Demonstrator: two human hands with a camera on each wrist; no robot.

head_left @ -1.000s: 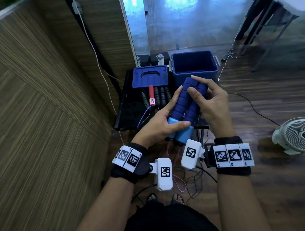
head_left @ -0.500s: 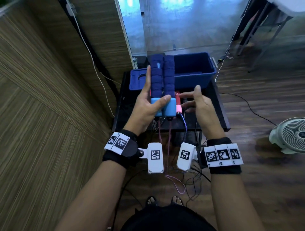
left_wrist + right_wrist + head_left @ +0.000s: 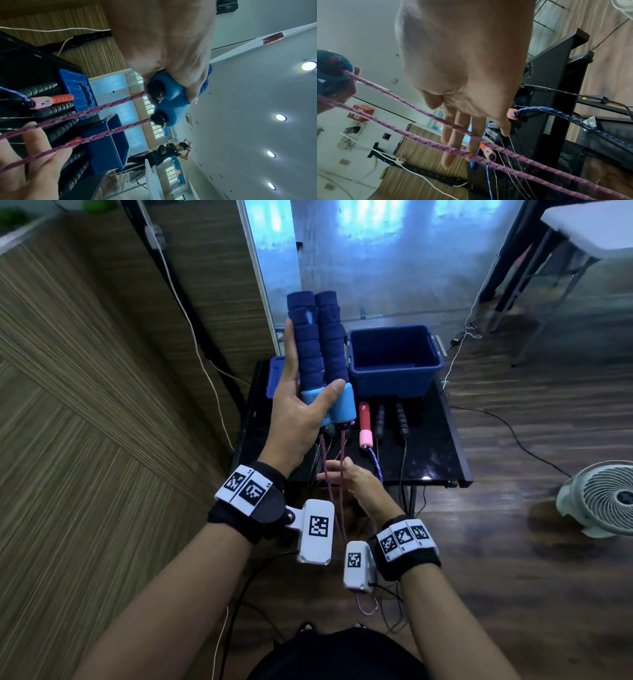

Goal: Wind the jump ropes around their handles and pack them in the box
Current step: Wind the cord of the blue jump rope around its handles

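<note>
Left hand (image 3: 298, 412) grips the blue handles (image 3: 317, 350) upright above the desk (image 3: 442, 446), pink rope (image 3: 337, 491) dangling across the right hand (image 3: 356, 484), fingers straight. Open box (image 3: 394, 361) sits at the desk's far edge; red handle (image 3: 364, 422) and black handles (image 3: 390, 419) line the front.

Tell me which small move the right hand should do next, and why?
Probably curl the right hand around the two purple rope strands. Its fingers lie straight against them, gripping nothing, while the left hand holds both blue handles upright, so winding can begin.
</note>
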